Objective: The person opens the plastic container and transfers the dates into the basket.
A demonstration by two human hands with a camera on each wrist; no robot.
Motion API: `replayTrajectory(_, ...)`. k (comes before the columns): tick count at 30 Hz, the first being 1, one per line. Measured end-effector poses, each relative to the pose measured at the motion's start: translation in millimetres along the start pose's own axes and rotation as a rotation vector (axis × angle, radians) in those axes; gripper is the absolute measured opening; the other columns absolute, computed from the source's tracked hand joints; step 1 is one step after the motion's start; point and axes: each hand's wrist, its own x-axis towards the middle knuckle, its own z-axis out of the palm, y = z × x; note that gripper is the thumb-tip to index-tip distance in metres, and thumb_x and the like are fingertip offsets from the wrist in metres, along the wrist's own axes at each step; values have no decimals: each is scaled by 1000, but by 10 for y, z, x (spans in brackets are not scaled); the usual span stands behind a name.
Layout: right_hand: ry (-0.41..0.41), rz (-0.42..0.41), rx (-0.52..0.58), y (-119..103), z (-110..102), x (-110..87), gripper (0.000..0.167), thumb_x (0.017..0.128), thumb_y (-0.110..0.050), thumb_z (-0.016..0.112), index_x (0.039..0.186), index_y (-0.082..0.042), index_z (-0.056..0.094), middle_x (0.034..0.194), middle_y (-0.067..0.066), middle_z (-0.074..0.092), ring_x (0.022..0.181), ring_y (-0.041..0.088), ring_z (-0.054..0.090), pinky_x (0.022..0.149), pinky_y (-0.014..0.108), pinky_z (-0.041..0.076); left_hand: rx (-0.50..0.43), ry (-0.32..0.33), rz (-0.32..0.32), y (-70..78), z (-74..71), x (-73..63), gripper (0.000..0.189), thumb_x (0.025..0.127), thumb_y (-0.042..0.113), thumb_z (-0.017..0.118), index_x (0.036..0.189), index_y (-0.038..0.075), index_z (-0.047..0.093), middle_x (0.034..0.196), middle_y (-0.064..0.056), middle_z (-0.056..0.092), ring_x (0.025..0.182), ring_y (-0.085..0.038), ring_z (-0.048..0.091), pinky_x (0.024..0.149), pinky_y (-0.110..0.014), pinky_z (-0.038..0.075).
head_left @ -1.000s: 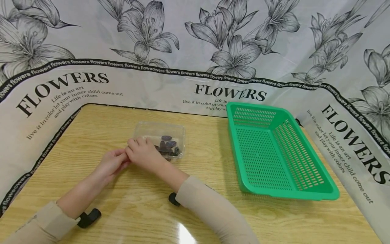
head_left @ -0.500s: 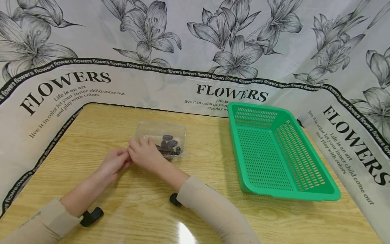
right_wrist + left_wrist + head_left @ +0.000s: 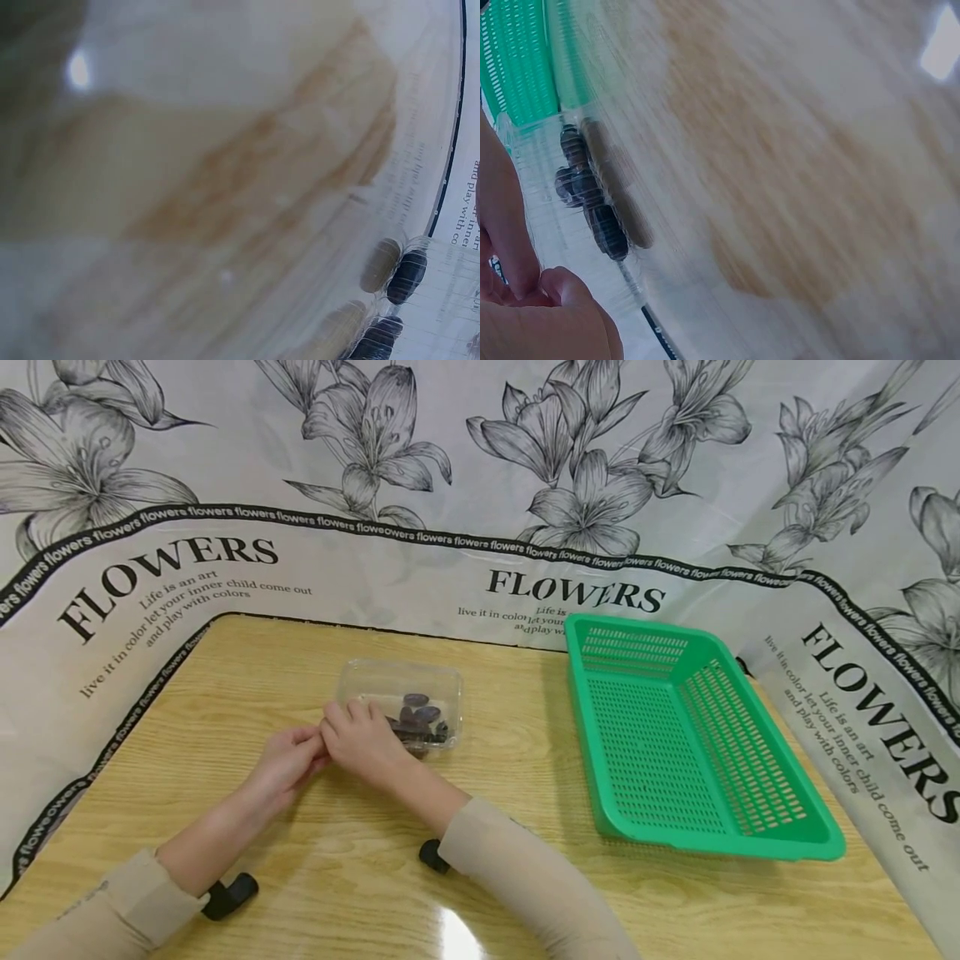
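A floral-printed cloth (image 3: pixel 375 585) is hung as a pale backdrop around the wood-grained worktop (image 3: pixel 510 710), on which everything handled is set. At the right of the worktop a green perforated basket (image 3: pixel 720 846) is placed, well apart from the hands, a position presumably chosen so that it stays reachable without crowding the work. The right sleeve (image 3: pixel 532 877) and left sleeve (image 3: pixel 112 910) are extended inward from the near edge of view, and both arms are angled toward one spot. There, left of the basket, a clear plastic container (image 3: pixel 397 677) is rested on the worktop, its near left part overlapped by the right hand (image 3: pixel 362 739). The left hand (image 3: pixel 288 764) is brought against it from the left, fingertips meeting; such closeness is probably adopted for fine, two-handed finger work. Each grip is narrow, with fingers bent, but whether anything is pinched cannot be told, since the fingertips are mutually hidden. A dark fitting (image 3: pixel 230 896) is seen by the left cuff, and a smaller black piece (image 3: pixel 432 856) by the right. Smallest of all, several dark oval fruits (image 3: pixel 427 714) are contained in the container, gathered toward its near right side and apparently kept from rolling by its walls.
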Motion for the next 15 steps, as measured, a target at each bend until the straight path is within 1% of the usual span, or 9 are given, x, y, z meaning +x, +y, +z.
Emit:
replayTrajectory(6, -20, -3, 21, -19, 12, 4, 16, 96, -27, 48, 98, -15, 59, 103, 1, 47, 86, 16, 52, 75, 30, 50, -2, 2, 0, -10, -8, -14, 41, 97, 3, 41, 130, -21, 34, 81, 9, 58, 74, 3, 57, 69, -13, 50)
replayTrajectory(12, 6, 4, 19, -10, 17, 7, 17, 95, -29, 50, 97, -15, 60, 102, 0, 48, 85, 16, 53, 72, 29, 49, 2, 7, 7, -5, -2, -9, 44, 97, 4, 41, 133, -20, 32, 85, 8, 58, 76, 4, 58, 72, -13, 50)
replayTrajectory(15, 17, 9, 17, -10, 23, 2, 15, 95, -27, 51, 96, -14, 60, 101, 1, 48, 84, 16, 52, 71, 28, 49, -8, 7, 16, -12, 5, -6, 44, 97, 3, 41, 132, -20, 32, 85, 8, 58, 76, 4, 58, 72, -13, 50)
